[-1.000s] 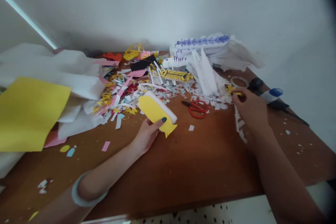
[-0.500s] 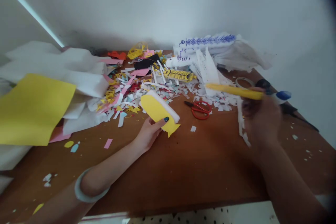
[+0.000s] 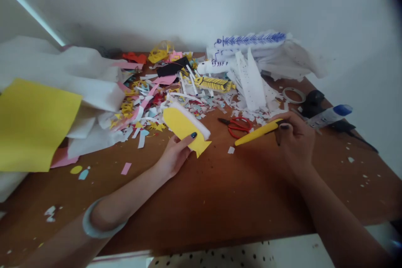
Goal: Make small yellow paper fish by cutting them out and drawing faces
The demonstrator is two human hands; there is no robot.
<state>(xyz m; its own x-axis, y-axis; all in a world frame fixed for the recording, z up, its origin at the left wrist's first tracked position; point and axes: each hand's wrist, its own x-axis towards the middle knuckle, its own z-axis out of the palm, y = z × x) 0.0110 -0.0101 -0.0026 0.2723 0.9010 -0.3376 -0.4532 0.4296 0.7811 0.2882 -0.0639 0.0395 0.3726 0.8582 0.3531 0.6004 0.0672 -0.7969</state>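
Observation:
My left hand point(image 3: 177, 153) is closed on a yellow fish-shaped cutout point(image 3: 182, 125), thumb on its face near the notched tail. A thick white padded layer point(image 3: 191, 119) shows along the cutout's upper edge. To the right, my right hand point(image 3: 295, 142) grips a long yellow marker point(image 3: 256, 134) with a black part by the fingers; its narrow end points left and down toward the table. Red-handled scissors point(image 3: 238, 127) lie just behind that end. Beside them is a small white scrap point(image 3: 231, 150).
Cut scraps point(image 3: 150, 109) pile up at the back, with a striped yellow fish point(image 3: 213, 83) among them. White foam sheets point(image 3: 91, 88) and a yellow sheet point(image 3: 34, 125) fill the left. A blue-capped bottle point(image 3: 329, 115), tape roll point(image 3: 293, 95) and black corded device point(image 3: 314, 99) are at right.
My right hand has come left and down with the marker, whose narrow end now dips near the scissors. The left hand keeps its hold on the cutout. The view has shifted slightly.

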